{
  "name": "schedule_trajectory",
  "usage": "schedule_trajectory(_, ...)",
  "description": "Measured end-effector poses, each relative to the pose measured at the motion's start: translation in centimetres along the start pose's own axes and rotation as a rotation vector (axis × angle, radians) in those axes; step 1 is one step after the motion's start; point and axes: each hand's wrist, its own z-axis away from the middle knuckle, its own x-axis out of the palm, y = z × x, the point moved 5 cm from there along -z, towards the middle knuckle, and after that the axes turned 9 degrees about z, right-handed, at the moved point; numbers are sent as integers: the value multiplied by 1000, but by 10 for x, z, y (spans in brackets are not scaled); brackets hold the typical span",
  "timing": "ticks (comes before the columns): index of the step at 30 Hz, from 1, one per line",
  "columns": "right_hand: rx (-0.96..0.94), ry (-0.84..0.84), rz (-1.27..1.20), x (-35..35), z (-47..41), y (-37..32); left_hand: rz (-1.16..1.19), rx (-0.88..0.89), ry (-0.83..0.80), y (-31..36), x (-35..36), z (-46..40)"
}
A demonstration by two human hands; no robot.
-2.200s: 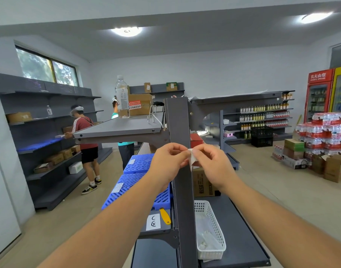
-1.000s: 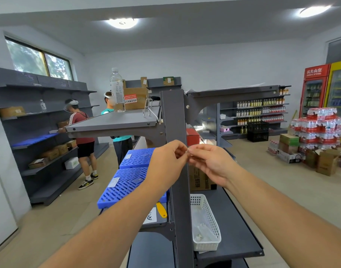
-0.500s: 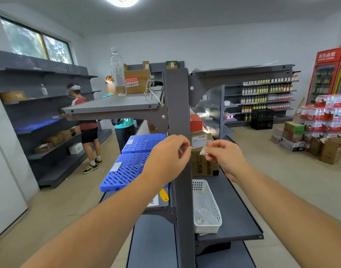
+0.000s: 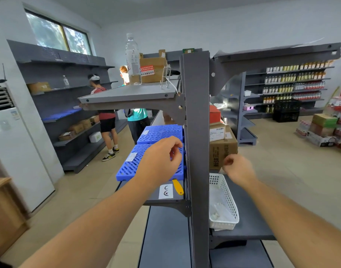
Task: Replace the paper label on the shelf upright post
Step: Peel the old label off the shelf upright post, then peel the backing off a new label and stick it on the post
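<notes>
- Both hands now off the post (image 4: 197, 132), dropped lower and pulled apart since half a second ago; earlier pinched together at the post's front face.
- Left hand (image 4: 161, 161) hovering left of the post, over the blue crates (image 4: 146, 161); fingers loosely curled, partly open, nothing visible in them.
- Right hand (image 4: 238, 168) right of the post, in front of the cardboard box (image 4: 222, 151) and just above the white basket (image 4: 223, 206); fingers curled into a loose fist (white scrap seen at the fingertips half a second ago, not visible now), contents cannot be told.
- No paper label seen on the post's front face at hand height; bare grey metal there.
- White scraps lying in the basket bottom, too small to identify.
- Basket sits on the dark lower shelf (image 4: 252, 219) right of the post.
- White slip with handwritten marks (image 4: 165, 191) on the shelf left of the post, yellow-handled tool (image 4: 177, 187) just beside it, both at the front edge of the crates.
- Water bottle (image 4: 133, 59) upright on the grey top shelf (image 4: 131, 93), open cardboard carton (image 4: 153, 69) behind it.
- Two people (image 4: 105, 117) standing in the aisle behind, near the wall shelving.
</notes>
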Motion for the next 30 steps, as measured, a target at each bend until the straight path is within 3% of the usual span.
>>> schedule_trajectory(6, -36, -35, 110, 17, -10, 0, -27, -51, -1, -19, -1, 5)
schedule_trajectory(15, -33, -19, 36, 9, -7, -8, -70, -128, -82, -42, 14, 10)
schedule_trajectory(25, -90, 44, -26, -21, 11, -19, -260, -277, -395, -93, 65, 44)
schedule_trajectory(30, -96, 43, -50, -33, 18, -19, -373, -266, -534, -112, 90, 65)
